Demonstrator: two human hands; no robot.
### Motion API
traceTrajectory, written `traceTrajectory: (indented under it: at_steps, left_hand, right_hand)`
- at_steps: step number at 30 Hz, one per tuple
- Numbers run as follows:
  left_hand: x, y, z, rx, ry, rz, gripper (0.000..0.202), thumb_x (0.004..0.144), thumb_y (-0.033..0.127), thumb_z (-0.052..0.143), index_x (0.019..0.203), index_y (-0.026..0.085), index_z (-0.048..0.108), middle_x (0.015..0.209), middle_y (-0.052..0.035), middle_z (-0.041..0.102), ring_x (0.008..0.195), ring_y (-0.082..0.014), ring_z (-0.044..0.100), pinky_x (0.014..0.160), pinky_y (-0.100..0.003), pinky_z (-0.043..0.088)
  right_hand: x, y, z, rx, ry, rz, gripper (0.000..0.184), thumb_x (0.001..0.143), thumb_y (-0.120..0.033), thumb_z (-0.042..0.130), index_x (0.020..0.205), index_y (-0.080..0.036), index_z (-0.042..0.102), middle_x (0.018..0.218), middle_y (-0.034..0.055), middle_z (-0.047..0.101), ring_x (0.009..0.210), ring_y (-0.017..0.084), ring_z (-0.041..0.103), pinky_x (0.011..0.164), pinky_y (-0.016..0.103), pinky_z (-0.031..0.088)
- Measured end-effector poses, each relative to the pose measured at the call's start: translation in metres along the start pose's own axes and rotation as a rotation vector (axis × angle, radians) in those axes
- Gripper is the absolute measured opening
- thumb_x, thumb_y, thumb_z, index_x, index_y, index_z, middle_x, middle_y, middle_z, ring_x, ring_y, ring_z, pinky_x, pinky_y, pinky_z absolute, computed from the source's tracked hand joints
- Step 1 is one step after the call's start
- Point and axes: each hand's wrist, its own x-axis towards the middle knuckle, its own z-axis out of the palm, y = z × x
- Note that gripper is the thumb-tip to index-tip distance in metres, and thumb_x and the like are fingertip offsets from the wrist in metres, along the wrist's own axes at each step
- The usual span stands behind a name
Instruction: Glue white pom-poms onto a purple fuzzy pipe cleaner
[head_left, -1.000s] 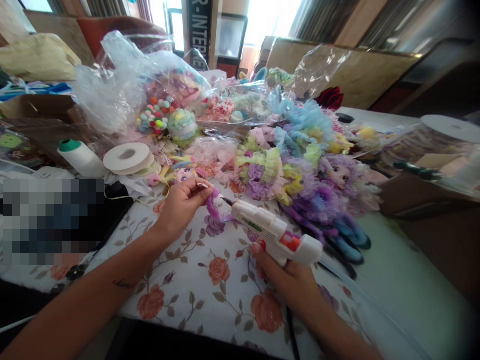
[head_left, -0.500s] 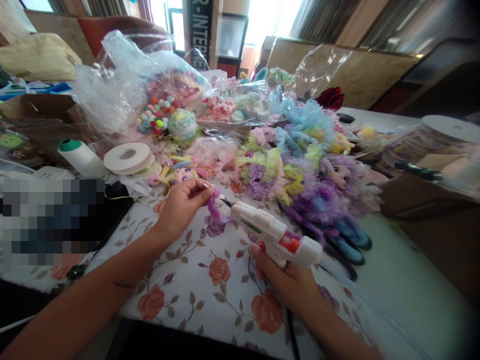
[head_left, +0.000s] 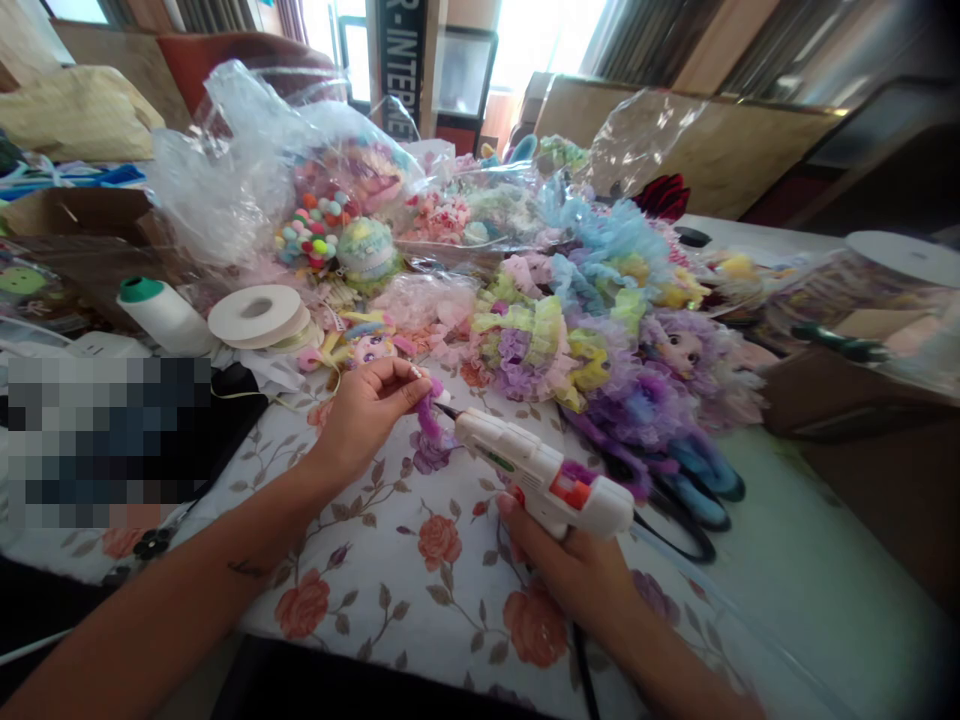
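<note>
My left hand [head_left: 369, 408] pinches a small fuzzy purple piece [head_left: 429, 412], perhaps pipe cleaner, with a little white part at its top. Wrapped round the handle of a white glue gun [head_left: 517, 445] is my right hand [head_left: 559, 555]. The gun's dark nozzle points left and sits at or very near the purple piece; I cannot tell whether they touch. Both hands are over a white cloth [head_left: 375, 560] printed with orange roses. Just beyond my left hand lies a small doll-like figure [head_left: 373, 347].
Ribbon spools [head_left: 259, 315] and a white thread cone [head_left: 161, 315] stand at left. Ruffled fabric pieces [head_left: 517, 345], a purple-haired doll [head_left: 679, 350] and clear plastic bags [head_left: 225, 170] crowd the back. A cardboard box [head_left: 862, 440] is at right. The gun's black cord [head_left: 585, 660] runs down to the front edge.
My right hand has brought the glue gun slightly left, its nozzle now closer to the purple piece. My left hand stays almost in place.
</note>
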Motion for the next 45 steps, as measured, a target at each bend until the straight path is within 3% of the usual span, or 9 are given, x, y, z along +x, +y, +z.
traceTrajectory:
  at_steps: [22,27,32,41,45]
  left_hand:
    - [0.000,0.003,0.000,0.024,-0.004,0.006,0.018,0.077,0.035,0.074,0.076,0.017,0.070,0.075,-0.0030,0.066,0.067,-0.0137,0.061,0.065,-0.026,0.053]
    - [0.001,0.002,-0.001,0.014,0.009,0.014,0.019,0.076,0.035,0.075,0.076,0.017,0.070,0.074,-0.0023,0.066,0.066,-0.0132,0.060,0.065,-0.026,0.052]
    - [0.003,0.002,-0.001,-0.074,0.037,-0.029,0.019,0.073,0.034,0.078,0.075,0.017,0.070,0.073,-0.0008,0.066,0.066,-0.0111,0.060,0.065,-0.023,0.052]
    - [0.002,0.016,-0.002,-0.455,-0.038,-0.198,0.028,0.056,0.024,0.091,0.075,0.019,0.071,0.070,0.0021,0.068,0.064,-0.0097,0.062,0.061,-0.019,0.056]
    - [0.002,0.016,-0.004,-0.480,-0.087,-0.207,0.023,0.060,0.022,0.089,0.076,0.019,0.072,0.069,0.0030,0.070,0.064,-0.0089,0.063,0.061,-0.016,0.056]
  right_hand:
    - [0.001,-0.002,-0.002,0.020,0.045,0.058,0.046,0.081,-0.054,0.056,0.049,-0.021,0.053,0.048,0.0009,0.058,0.047,0.015,0.055,0.049,0.027,0.044]
    - [0.004,0.002,-0.002,0.089,0.049,0.012,0.033,0.081,-0.053,0.059,0.075,-0.022,0.067,0.052,-0.0004,0.061,0.051,0.018,0.059,0.052,0.028,0.046]
    - [0.008,0.008,-0.003,0.123,0.088,-0.045,0.034,0.080,-0.049,0.062,0.097,-0.022,0.072,0.053,-0.0006,0.063,0.053,0.019,0.060,0.053,0.029,0.047]
    - [0.021,0.011,-0.007,0.292,0.084,-0.034,0.036,0.079,-0.048,0.064,0.098,-0.018,0.072,0.052,-0.0012,0.059,0.047,0.015,0.055,0.048,0.027,0.044]
    - [0.029,0.005,-0.022,0.405,0.122,-0.070,0.036,0.078,-0.042,0.066,0.102,-0.015,0.070,0.046,-0.0040,0.055,0.042,0.013,0.050,0.045,0.025,0.041]
